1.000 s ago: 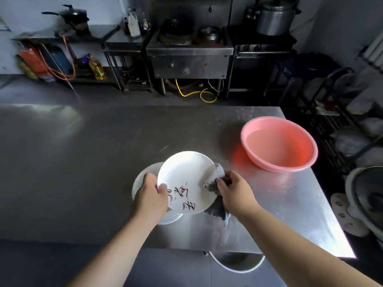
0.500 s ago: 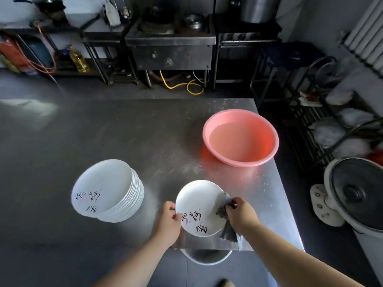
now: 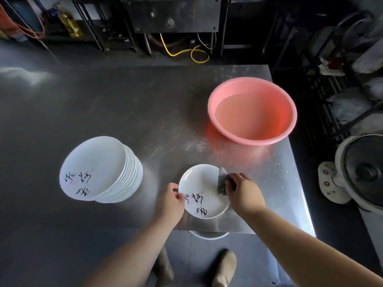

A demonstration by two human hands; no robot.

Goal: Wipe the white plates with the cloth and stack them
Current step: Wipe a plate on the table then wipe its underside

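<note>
— What containers do you have there, and what is in them?

— On the far right part of the worktop point(image 3: 124, 112) stands a pink basin point(image 3: 252, 111). It seems to hold clear water, but I cannot be fully sure. Under the near edge of the worktop I see the rim of a white bucket point(image 3: 208, 235); its inside is hidden.

— Is there writing that you can read?

— The plate point(image 3: 202, 188) in my hands carries black brush characters with a small pink mark, near the edge closest to me. The top plate of the stack of plates point(image 3: 99, 169) has the same kind of writing. I cannot read the characters.

— How are your hands now?

— My left hand point(image 3: 171, 200) grips the left rim of the plate, with the thumb on top. My right hand point(image 3: 243, 193) is curled around the grey cloth point(image 3: 222, 182) and presses it on the right side of the plate. The plate is near the front edge of the worktop, and the stack stands apart from it, to the left.

— What differs from half a second ago?

— The cloth was bunched at the right rim and hung down below my right hand; now more of it lies on the plate surface. The stack and the basin are in the same places on the worktop.
</note>
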